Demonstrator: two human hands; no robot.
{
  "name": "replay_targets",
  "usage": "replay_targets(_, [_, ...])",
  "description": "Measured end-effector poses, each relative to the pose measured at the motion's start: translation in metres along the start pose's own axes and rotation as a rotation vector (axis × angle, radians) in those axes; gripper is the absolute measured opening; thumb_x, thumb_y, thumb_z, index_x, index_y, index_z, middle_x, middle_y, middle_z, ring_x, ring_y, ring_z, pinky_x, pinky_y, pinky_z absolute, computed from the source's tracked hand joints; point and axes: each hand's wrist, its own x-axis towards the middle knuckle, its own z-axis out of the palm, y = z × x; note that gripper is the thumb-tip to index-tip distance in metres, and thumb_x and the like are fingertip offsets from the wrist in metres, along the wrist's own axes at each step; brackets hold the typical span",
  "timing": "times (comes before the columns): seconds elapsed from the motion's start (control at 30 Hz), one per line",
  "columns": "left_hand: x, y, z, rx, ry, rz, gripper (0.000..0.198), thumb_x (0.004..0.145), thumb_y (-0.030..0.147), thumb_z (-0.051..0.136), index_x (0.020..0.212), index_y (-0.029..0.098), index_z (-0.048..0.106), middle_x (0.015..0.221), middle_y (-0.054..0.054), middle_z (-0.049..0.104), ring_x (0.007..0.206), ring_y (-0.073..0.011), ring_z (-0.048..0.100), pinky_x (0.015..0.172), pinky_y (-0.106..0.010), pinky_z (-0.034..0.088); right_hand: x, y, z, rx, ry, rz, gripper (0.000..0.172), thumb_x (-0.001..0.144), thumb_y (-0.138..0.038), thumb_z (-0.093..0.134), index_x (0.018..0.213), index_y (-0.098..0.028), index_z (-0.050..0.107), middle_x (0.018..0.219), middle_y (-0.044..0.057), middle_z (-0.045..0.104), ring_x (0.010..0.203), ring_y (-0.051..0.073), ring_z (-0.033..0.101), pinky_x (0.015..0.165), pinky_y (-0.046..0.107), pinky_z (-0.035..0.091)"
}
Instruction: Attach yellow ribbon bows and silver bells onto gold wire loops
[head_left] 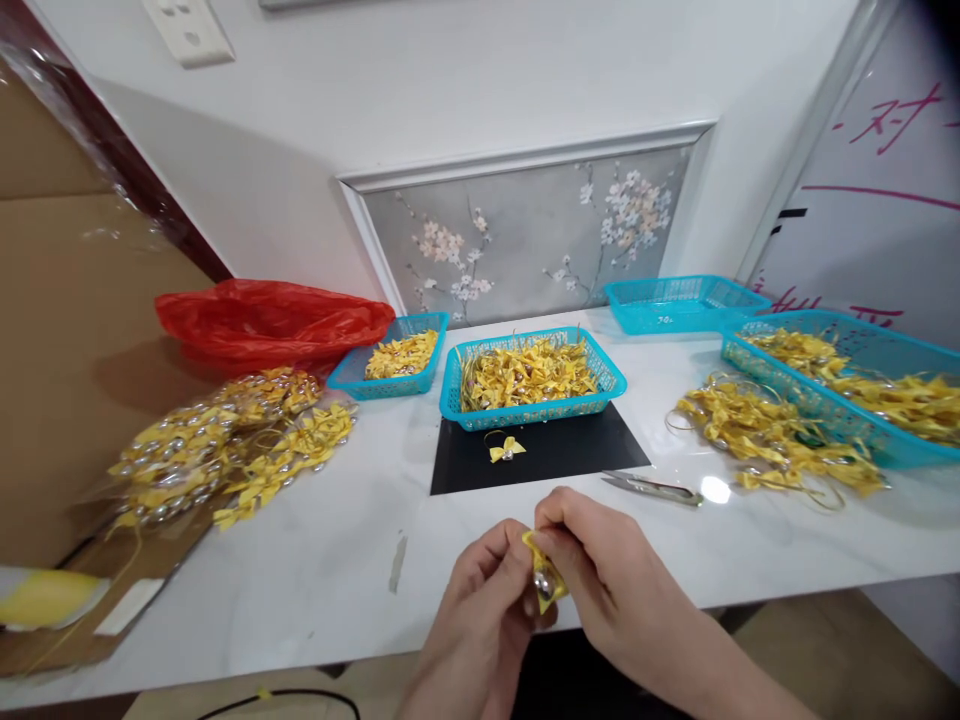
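Near the front edge of the table, my left hand and my right hand pinch a small yellow ribbon bow between them. Silvery beads or bells show at the middle of this bow; the fingers cover part of it. Another yellow bow with a cord loop lies by itself on the black mat, just beyond my hands. Behind it, a blue basket heaped with such bows rests partly on the mat. To the right of the mat lie metal thread snips.
Loose bows are piled at the right beside a large blue basket of more bows. At the left are bagged bows, a red plastic bag and a small blue basket. Another blue basket stands against the wall.
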Motion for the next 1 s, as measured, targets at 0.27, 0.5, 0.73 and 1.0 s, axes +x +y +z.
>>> replay_targets(0.27, [0.0,-0.002,-0.002,0.134,0.005,0.057,0.031,0.08,0.039,0.069,0.063,0.015,0.061,0.062,0.001,0.052,0.062,-0.0123,0.045,0.06,-0.023,0.04,-0.003,-0.001,-0.006,-0.004,-0.019,0.035,0.019,0.097,-0.02,0.039,0.079,-0.022,0.042,0.068,-0.003,0.046,0.059,0.013,0.043,0.055,0.024,0.035])
replay_targets(0.5, [-0.004,0.013,-0.014,0.479,0.021,0.297,0.034,0.086,0.051,0.056,0.077,0.019,0.064,0.078,-0.003,0.061,0.076,-0.0188,0.054,0.073,-0.029,0.045,-0.001,-0.006,-0.013,-0.014,-0.08,0.064,0.02,0.097,-0.02,0.041,0.077,-0.021,0.045,0.068,-0.004,0.048,0.059,0.011,0.044,0.054,0.023,0.034])
replay_targets(0.73, [-0.006,0.012,-0.013,0.607,0.052,0.376,0.016,0.077,0.031,0.072,0.072,0.021,0.062,0.067,0.001,0.061,0.066,-0.0148,0.058,0.062,-0.022,0.046,0.001,-0.007,-0.009,0.021,-0.085,0.119,0.019,0.095,-0.021,0.043,0.077,-0.021,0.048,0.065,-0.004,0.052,0.057,0.011,0.047,0.051,0.022,0.035])
replay_targets(1.0, [-0.006,0.012,-0.009,1.047,0.034,0.822,0.017,0.08,0.009,0.064,0.074,0.023,0.069,0.073,-0.001,0.067,0.068,-0.0159,0.063,0.065,-0.022,0.049,0.004,-0.003,-0.01,0.047,-0.084,0.226,0.022,0.096,-0.026,0.041,0.076,-0.021,0.048,0.065,-0.004,0.048,0.059,0.013,0.044,0.052,0.025,0.032])
